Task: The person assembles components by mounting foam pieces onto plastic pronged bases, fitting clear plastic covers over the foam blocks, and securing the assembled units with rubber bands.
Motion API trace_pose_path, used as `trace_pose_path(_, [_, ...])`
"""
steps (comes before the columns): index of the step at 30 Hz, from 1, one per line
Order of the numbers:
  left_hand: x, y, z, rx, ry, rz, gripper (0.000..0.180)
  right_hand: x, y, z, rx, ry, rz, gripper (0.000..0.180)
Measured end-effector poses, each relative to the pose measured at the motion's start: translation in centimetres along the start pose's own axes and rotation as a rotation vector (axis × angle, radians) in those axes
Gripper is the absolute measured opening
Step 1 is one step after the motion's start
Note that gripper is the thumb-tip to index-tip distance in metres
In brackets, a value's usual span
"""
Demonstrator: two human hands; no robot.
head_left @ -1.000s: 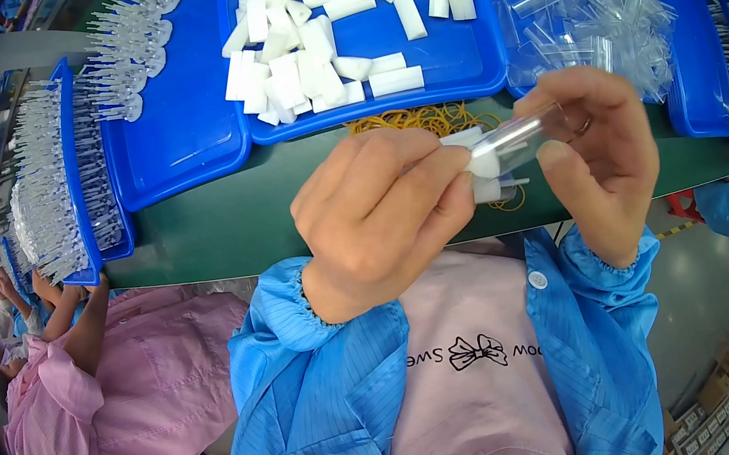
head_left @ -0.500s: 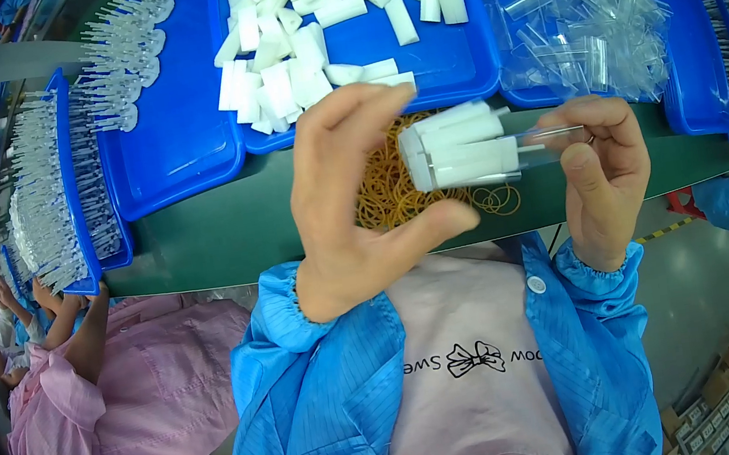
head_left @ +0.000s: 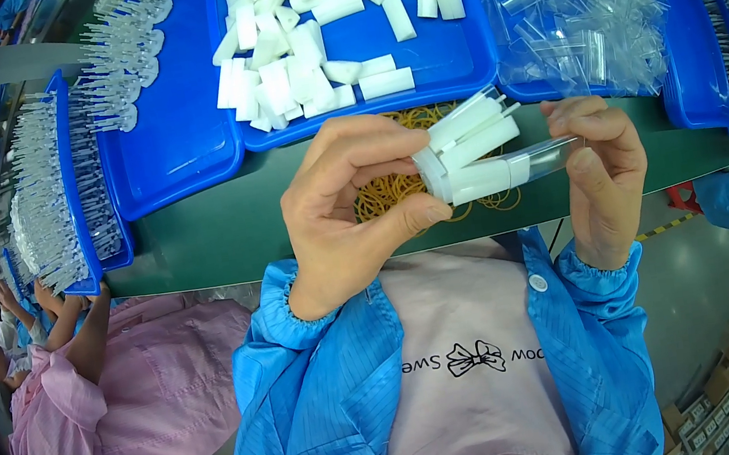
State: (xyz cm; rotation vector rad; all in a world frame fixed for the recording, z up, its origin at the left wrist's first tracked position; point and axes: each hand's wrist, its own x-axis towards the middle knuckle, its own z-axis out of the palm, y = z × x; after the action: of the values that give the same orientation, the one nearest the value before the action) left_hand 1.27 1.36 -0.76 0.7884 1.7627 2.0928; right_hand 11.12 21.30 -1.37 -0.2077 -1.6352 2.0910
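My left hand [head_left: 325, 210] is closed round the clear base of a small plastic holder [head_left: 433, 174], thumb below and fingers above. Several white foam blocks [head_left: 482, 143] fan out from that base toward the right, with thin clear rods among them. My right hand [head_left: 606, 173] pinches the far end of a clear plastic sleeve [head_left: 550, 157] between thumb and fingers. The sleeve reaches over the lowest white block. Beneath the holder lies a pile of tan rubber bands [head_left: 392, 194], partly hidden by my left hand.
Ahead, a blue tray [head_left: 443, 56] holds loose white blocks; another [head_left: 693, 101] at right holds clear plastic pieces. Clear spiky parts [head_left: 126, 56] lie in the left tray [head_left: 172, 161]. Racks of similar parts flank the green table [head_left: 228, 236]. A person in pink [head_left: 138, 395] sits at left.
My left hand's fingers have closed onto the holder's base, where they stood apart before. The holder has tilted, and its white blocks now spread wider. My right hand has barely moved.
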Motion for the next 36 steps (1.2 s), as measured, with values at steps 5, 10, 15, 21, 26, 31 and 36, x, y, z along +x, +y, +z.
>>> trace_pose_path(5, [-0.1,0.2,0.1,0.027,-0.053,0.027,0.043,0.1,-0.4,0.7,-0.156,-0.055,-0.120,0.023])
trace_pose_path(10, [-0.2,0.3,0.2,0.046,-0.041,0.039,0.044,-0.3,-0.2,1.0,-0.108,-0.093,-0.122,0.026])
trace_pose_path(15, [-0.4,0.7,0.2,0.192,-0.017,0.098,0.044,-0.7,-0.2,1.5,-0.060,-0.100,-0.108,0.025])
trace_pose_path(21, [-0.4,1.3,0.4,0.195,-0.016,0.080,0.045,-0.6,-0.1,1.6,-0.054,-0.085,-0.137,0.024])
trace_pose_path(26, [-0.2,1.1,0.3,0.204,-0.006,0.084,0.045,-0.4,-0.1,2.0,-0.054,-0.083,-0.109,0.023])
trace_pose_path(31, [-0.1,1.0,0.3,0.193,-0.021,0.089,0.044,-0.5,-0.2,2.0,-0.110,-0.064,-0.120,0.022])
trace_pose_path(36, [-0.6,0.1,0.0,0.126,0.059,0.028,0.045,1.1,-0.7,1.6,-0.408,-0.206,-0.263,0.030])
